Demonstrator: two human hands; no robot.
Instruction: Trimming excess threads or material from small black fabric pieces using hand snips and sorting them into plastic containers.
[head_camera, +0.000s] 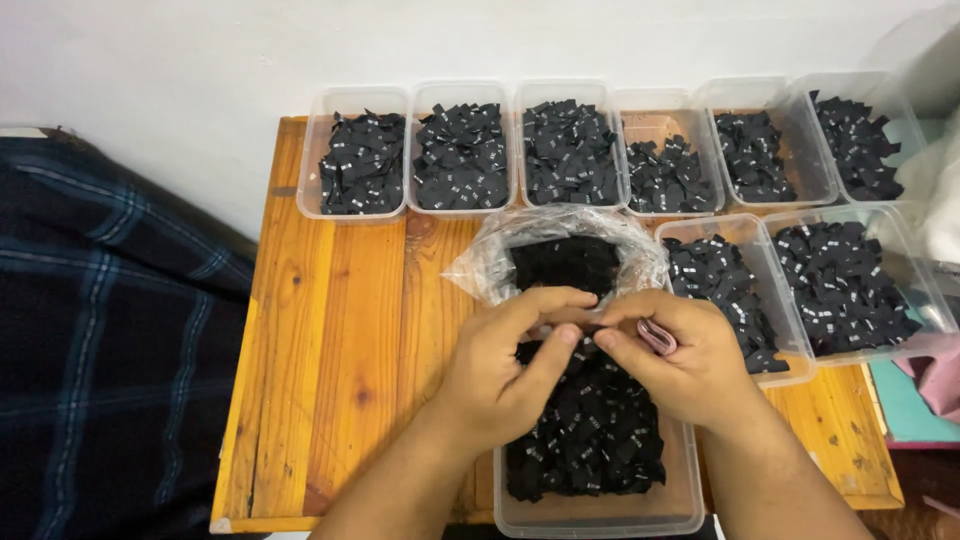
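Centrally, both hands' fingers pinching together over label tub, bare tabletop leftward

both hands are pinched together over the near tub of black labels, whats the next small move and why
Probably part the fingertips to free one label. The left hand and right hand meet fingertip to fingertip above the near tub of black labels, just in front of the open plastic bag. The right hand also holds a pink band. What is pinched cannot be made out.
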